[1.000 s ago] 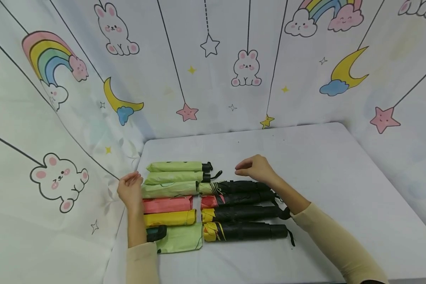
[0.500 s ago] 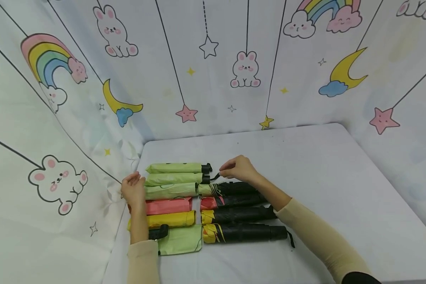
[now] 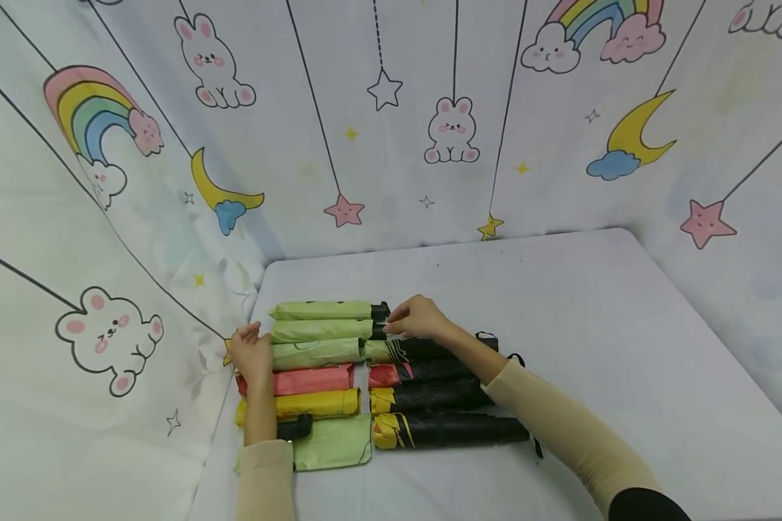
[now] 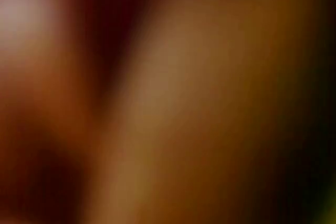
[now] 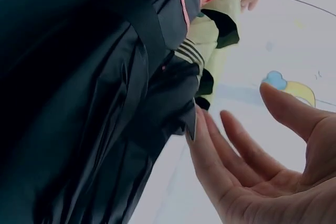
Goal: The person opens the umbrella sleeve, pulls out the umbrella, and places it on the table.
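Folded umbrellas lie in two columns on a white table. My left hand point(image 3: 250, 353) is at the left ends of the green umbrellas, beside the second light green umbrella point(image 3: 319, 331), its fingers loosely extended. At that umbrella's black handle end, my right hand point(image 3: 420, 318) has its fingertips close in. In the right wrist view the right fingers point(image 5: 207, 156) are fairly straight, the thumb stands apart, and nothing shows between them. Another green umbrella point(image 3: 319, 311) lies just beyond. Under the right forearm is a black umbrella with a green end point(image 3: 381, 352). The left wrist view is only blur.
Nearer me on the left lie a red umbrella point(image 3: 313, 379), a yellow umbrella point(image 3: 326, 404) and a wider green one point(image 3: 335, 443). More black umbrellas point(image 3: 443, 430) with red or yellow ends line the right column. A patterned curtain point(image 3: 391, 166) hangs behind the table point(image 3: 593, 347).
My right hand has moved left, from above the black umbrellas to the handle end of the second green umbrella. My left hand has shifted slightly right and nearer me.
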`<move>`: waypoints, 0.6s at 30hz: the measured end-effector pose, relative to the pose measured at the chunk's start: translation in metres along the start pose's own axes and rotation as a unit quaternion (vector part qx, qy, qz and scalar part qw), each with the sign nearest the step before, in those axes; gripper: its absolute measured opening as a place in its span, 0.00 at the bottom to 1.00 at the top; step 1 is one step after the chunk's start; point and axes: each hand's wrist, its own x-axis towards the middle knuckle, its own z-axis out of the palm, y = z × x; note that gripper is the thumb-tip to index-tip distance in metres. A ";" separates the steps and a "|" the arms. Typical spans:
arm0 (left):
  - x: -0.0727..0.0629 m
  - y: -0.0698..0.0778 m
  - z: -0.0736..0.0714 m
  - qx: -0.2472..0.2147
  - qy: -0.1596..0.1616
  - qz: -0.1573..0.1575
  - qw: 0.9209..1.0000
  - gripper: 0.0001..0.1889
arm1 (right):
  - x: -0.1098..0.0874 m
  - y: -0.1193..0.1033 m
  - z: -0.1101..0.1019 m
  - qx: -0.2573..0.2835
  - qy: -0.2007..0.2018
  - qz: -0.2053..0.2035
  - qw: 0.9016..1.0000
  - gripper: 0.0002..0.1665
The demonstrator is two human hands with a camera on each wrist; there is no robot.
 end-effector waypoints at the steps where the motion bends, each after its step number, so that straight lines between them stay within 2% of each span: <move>1: 0.000 -0.001 0.000 0.001 0.002 0.001 1.000 0.20 | 0.001 0.000 0.002 -0.010 0.002 0.000 1.000 0.18; 7: 0.001 -0.006 0.001 0.000 0.012 0.010 1.000 0.18 | 0.011 0.002 0.012 -0.070 0.014 0.010 0.997 0.23; 13: 0.002 -0.009 0.003 -0.005 0.024 0.013 1.000 0.18 | 0.019 0.004 0.020 -0.103 -0.020 0.033 0.994 0.30; 18: 0.005 -0.012 0.003 -0.013 0.023 0.008 1.000 0.17 | 0.024 0.007 0.025 -0.089 -0.039 0.046 0.994 0.31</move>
